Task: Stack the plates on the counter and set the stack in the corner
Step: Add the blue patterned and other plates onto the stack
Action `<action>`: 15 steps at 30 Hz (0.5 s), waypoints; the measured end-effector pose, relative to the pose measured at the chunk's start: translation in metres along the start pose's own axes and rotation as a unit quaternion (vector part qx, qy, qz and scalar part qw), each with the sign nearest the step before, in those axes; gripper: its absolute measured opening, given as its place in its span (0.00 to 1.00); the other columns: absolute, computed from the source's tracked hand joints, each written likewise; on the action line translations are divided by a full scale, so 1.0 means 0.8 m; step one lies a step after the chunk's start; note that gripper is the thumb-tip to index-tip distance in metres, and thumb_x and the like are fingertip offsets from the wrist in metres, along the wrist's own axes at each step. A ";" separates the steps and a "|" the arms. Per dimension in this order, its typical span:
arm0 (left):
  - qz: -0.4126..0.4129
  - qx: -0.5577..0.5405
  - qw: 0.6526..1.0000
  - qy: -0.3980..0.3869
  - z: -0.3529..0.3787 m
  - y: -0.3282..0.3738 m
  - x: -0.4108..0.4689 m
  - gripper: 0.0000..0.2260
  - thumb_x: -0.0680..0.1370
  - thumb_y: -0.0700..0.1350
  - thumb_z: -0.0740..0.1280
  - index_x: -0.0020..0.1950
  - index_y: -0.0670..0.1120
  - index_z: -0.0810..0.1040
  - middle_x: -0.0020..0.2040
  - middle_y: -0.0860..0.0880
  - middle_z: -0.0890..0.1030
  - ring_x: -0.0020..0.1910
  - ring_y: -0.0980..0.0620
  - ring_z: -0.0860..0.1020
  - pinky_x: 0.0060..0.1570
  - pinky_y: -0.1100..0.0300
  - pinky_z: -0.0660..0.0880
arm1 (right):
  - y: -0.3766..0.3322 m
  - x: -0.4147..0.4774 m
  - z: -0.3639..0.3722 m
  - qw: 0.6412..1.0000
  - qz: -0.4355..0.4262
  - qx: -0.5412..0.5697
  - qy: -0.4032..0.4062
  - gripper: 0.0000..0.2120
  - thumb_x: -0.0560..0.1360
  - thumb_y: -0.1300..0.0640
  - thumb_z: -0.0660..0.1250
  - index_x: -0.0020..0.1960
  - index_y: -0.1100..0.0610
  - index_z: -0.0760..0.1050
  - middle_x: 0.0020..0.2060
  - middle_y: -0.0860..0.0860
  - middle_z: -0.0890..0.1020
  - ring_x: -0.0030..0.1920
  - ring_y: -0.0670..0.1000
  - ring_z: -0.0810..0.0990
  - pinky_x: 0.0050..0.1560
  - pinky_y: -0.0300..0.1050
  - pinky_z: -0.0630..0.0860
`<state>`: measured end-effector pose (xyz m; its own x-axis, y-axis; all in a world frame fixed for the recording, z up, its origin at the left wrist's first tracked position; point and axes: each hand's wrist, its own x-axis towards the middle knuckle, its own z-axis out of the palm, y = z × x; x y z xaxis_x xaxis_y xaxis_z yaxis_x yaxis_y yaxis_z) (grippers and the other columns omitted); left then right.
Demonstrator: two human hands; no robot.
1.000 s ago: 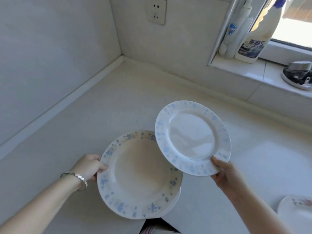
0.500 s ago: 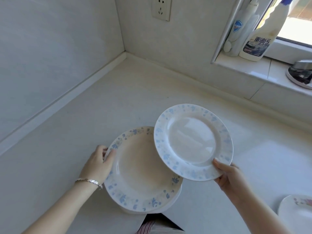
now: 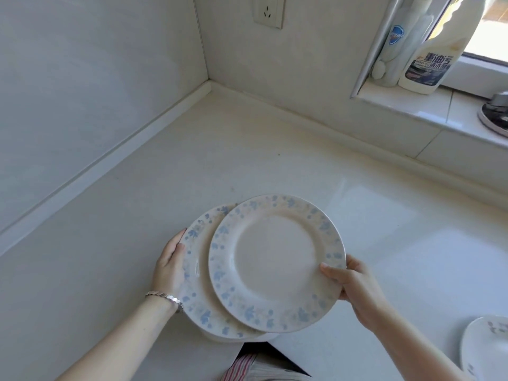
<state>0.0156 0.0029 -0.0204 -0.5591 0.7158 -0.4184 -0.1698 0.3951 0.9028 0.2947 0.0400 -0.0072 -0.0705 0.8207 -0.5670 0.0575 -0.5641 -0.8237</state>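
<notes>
Pale cream counter [image 3: 275,166], smooth and faintly glossy, stretches away from both hands to the corner [image 3: 213,90] where two white walls [image 3: 96,78] meet, well beyond my left hand [image 3: 169,266]. That hand grips the left rim of the lower plate [image 3: 196,273], round white ceramic with a blue flowered border. The thumb lies along the edge, and I judge the hand is there to steady the base so nothing slides.

My right hand [image 3: 354,281] pinches the near right rim of the upper plate [image 3: 276,264], a matching round white ceramic piece, with the thumb on top and the fingers underneath. This plate overlaps the lower one, offset toward the right hand and roughly level; whether the two touch I cannot tell. I read this as the stacking step, with centring left to do and the carry to the corner not begun.

Right of my right hand, at the picture's edge, lies a further plate [image 3: 483,350], white with a faint floral print, apart from the pair. Far beyond that hand a tiled window sill [image 3: 412,105] carries a large white cleaner bottle [image 3: 437,59] and a slimmer white soap bottle [image 3: 395,42]. A white wall socket [image 3: 268,12] sits above the corner.
</notes>
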 end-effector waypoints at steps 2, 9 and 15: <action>0.002 -0.008 1.000 0.000 0.002 0.000 -0.001 0.14 0.81 0.38 0.55 0.63 0.45 0.74 0.57 0.46 0.78 0.56 0.49 0.76 0.60 0.55 0.70 | -0.001 0.003 0.005 0.996 -0.027 -0.077 0.026 0.05 0.74 0.62 0.65 0.44 0.54 0.77 0.37 0.50 0.84 0.38 0.51 0.83 0.41 0.51 0.80; -0.033 -0.009 0.999 -0.010 -0.001 0.000 0.004 0.10 0.79 0.45 0.59 0.55 0.56 0.77 0.61 0.53 0.78 0.60 0.51 0.76 0.61 0.55 0.71 | 0.003 0.006 0.037 0.966 -0.059 -0.253 0.012 0.06 0.72 0.55 0.66 0.48 0.56 0.76 0.48 0.51 0.73 0.51 0.52 0.75 0.43 0.41 0.73; -0.096 -0.079 0.989 -0.082 0.001 0.002 0.004 0.16 0.82 0.50 0.50 0.47 0.54 0.78 0.43 0.53 0.81 0.42 0.55 0.78 0.41 0.59 0.72 | -0.011 0.034 0.068 0.991 -0.061 -0.119 -0.014 0.29 0.77 0.50 0.62 0.75 0.48 0.54 0.71 0.49 0.64 0.69 0.50 0.66 0.70 0.54 0.65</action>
<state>0.0145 0.0062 -0.0202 -0.3671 0.7250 -0.5828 -0.3921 0.4475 0.8037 0.2380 0.0620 -0.0160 -0.1181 0.8768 -0.4661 0.2794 -0.4211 -0.8629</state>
